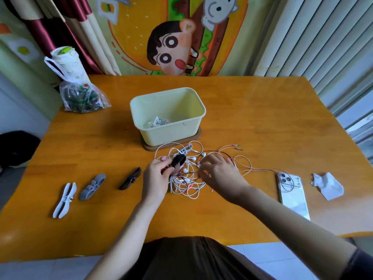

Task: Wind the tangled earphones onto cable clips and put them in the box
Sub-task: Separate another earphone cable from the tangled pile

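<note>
At frame centre, left hand [156,177] gripped a dark cable clip [179,160] wound with red cable; right hand [219,175] fingers pinched the tangled earphones [184,181] just below the yellow box [173,129].

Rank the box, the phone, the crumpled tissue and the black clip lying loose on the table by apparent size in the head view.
1. box
2. phone
3. crumpled tissue
4. black clip, thin and clearly smallest
Phone and tissue lie about equally near, so their order holds.
</note>
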Demonstrator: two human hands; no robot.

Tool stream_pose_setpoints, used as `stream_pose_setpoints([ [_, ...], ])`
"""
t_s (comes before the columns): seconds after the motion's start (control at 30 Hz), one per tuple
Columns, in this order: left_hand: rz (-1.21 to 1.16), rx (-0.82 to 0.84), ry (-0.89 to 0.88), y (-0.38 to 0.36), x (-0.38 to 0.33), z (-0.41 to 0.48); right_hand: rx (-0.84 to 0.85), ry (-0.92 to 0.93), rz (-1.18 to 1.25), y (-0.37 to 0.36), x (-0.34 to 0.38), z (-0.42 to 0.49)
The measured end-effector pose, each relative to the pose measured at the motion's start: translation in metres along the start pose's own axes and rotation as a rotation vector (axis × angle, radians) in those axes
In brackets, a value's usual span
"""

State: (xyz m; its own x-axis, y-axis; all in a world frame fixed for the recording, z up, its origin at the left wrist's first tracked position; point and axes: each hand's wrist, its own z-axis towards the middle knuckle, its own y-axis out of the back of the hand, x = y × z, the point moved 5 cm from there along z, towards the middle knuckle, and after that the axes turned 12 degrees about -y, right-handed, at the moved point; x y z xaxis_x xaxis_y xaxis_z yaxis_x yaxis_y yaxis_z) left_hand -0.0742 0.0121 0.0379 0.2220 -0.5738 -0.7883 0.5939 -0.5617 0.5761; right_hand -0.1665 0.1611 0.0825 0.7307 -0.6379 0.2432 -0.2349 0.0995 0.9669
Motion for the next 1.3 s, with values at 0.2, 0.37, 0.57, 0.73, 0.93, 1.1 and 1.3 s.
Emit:
stream_pose_setpoints([
  [0.2, -0.022, 0.294, -0.055, -0.014, -0.021, 0.002, -0.166, -0.035, -0.137, 0.015, -0.028, 0.015],
  [0.37, -0.077, 0.486, -0.037, -0.015, -0.029, -0.001, -0.188, -0.014, -0.136, 0.014, -0.027, 0.014],
  [0.57, -0.642, 0.511, 0.153, -0.015, -0.037, -0.007, -0.178, -0.067, 0.034, 0.009, -0.030, 0.014],
  [0.73, -1.014, 0.355, 0.295, -0.014, -0.044, -0.002, -0.160, -0.107, 0.162, -0.001, -0.017, 0.015],
  [0.93, -1.259, 0.198, 0.370, -0.012, -0.044, 0.005, -0.089, -0.183, 0.378, -0.025, 0.002, 0.012],
  [1.1, -1.331, 0.042, 0.426, -0.009, -0.034, 0.011, 0.031, -0.151, 0.423, -0.037, 0.019, 0.004],
  [1.3, -1.348, -0.069, 0.460, -0.012, -0.033, 0.011, 0.065, -0.131, 0.381, -0.035, 0.027, 0.007],
])
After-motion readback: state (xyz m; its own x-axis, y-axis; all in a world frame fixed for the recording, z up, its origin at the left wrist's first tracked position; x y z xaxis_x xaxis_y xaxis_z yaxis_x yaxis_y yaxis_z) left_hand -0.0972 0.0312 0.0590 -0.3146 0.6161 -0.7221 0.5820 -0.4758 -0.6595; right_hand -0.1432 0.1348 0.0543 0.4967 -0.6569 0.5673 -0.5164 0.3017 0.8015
